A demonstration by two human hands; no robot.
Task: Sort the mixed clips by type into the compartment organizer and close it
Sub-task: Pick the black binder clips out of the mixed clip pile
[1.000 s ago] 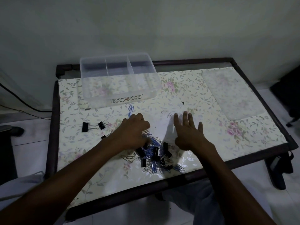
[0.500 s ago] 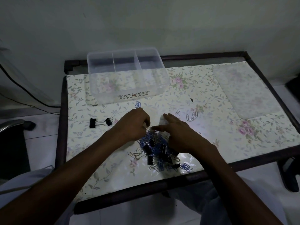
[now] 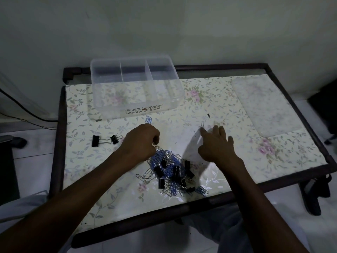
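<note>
A mixed pile of clips (image 3: 169, 168) lies near the table's front edge: blue and silver paper clips with black binder clips among them. My left hand (image 3: 140, 143) is curled at the pile's upper left edge, its fingertips pinching paper clips there. My right hand (image 3: 217, 143) lies flat on the table to the right of the pile, fingers straight. Just beyond its fingertips lies a single silver paper clip (image 3: 202, 123). The clear three-compartment organizer (image 3: 142, 106) stands open at the back left, and I see nothing in its compartments.
Two black binder clips (image 3: 95, 140) lie apart at the left. A blue paper clip (image 3: 148, 120) sits just in front of the organizer. The translucent lid (image 3: 264, 106) lies flat at the back right. The flowered table (image 3: 273, 154) has a dark raised frame.
My right hand left the pile and slid away to the right with fingers spread flat. My left hand stayed curled at the pile's upper edge.
</note>
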